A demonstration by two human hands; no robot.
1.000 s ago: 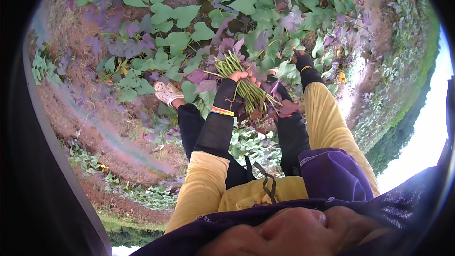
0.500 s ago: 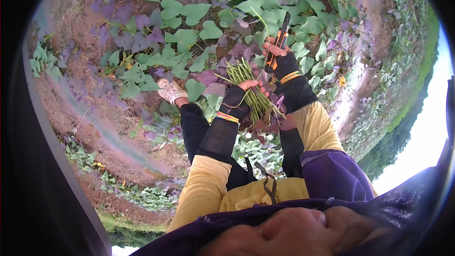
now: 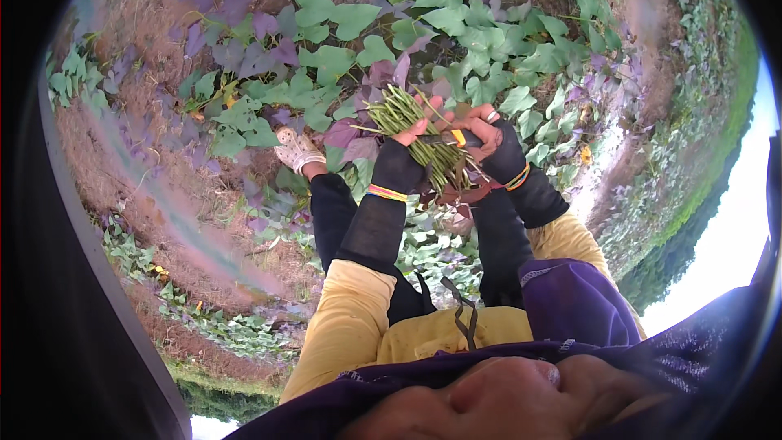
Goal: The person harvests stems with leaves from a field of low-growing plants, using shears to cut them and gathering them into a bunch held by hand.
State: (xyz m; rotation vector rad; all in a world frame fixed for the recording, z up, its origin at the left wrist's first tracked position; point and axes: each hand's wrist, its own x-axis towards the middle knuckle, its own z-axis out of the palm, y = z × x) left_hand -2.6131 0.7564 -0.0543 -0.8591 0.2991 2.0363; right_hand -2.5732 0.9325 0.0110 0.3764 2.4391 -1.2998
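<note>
A bundle of cut green sweet potato vine stems [image 3: 401,114], with purple leaves hanging at its lower end, lies across the space between my hands. My left hand [image 3: 412,135], in a black fingerless sleeve, is closed around the middle of the stems. My right hand [image 3: 487,134] is closed on a slim orange-and-black hand tool [image 3: 458,138], which points left across the bundle. Its far end is partly hidden by the stems and my left fingers, so its exact kind is unclear. The right fingertips reach the stems' right side.
Green and purple heart-leaved vines [image 3: 334,12] spread in front of me over reddish soil [image 3: 151,49]. My foot in a pale clog [image 3: 295,150] stands among them at left. More vine rows [image 3: 236,334] curve along both sides, with trees at the far right.
My right hand has come down and in to the bundle, turning the tool from upright to lying across the stems. The single stem raised beside the tool now lies at the bundle.
</note>
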